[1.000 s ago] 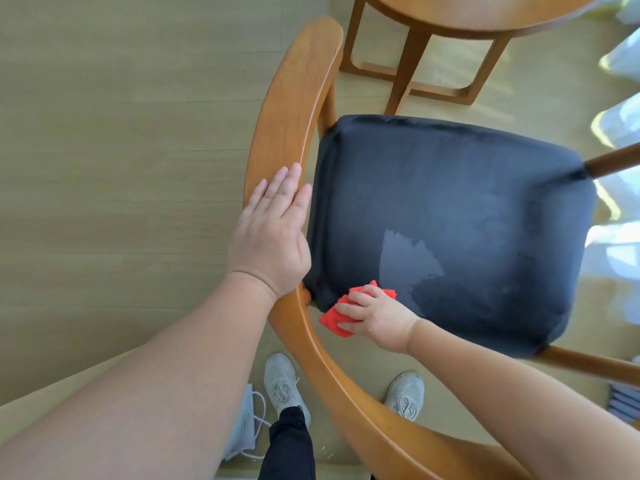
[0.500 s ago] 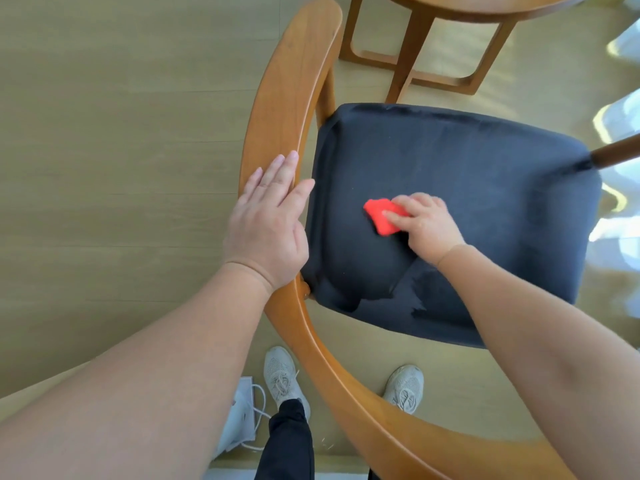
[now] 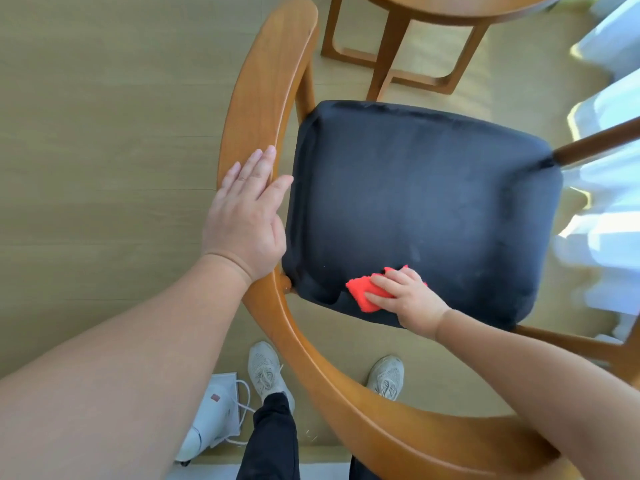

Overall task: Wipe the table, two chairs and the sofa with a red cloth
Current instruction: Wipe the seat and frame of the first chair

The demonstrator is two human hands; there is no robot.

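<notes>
Back from mid-cushion to the near edge of the dark upholstered chair seat (image 3: 433, 202): crumpled red cloth (image 3: 363, 294), held under the curled fingers of the right grip (image 3: 412, 299). Left grip (image 3: 246, 223) flat, fingers straight, steadying the curved wooden chair rail (image 3: 266, 81) as before. Seat wiping judged mid-course.

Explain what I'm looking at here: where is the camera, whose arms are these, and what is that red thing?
There is no machine here. A person works with bare hands, and the single camera sits on their head looking down, so both arms enter from the bottom edge. The left hand rests flat on the curved wooden backrest of a chair. The right hand holds a red cloth against the dark seat cushion, near the edge closest to the person. Beyond the chair stands a wooden table. The person's shoes show on the floor below.
</notes>
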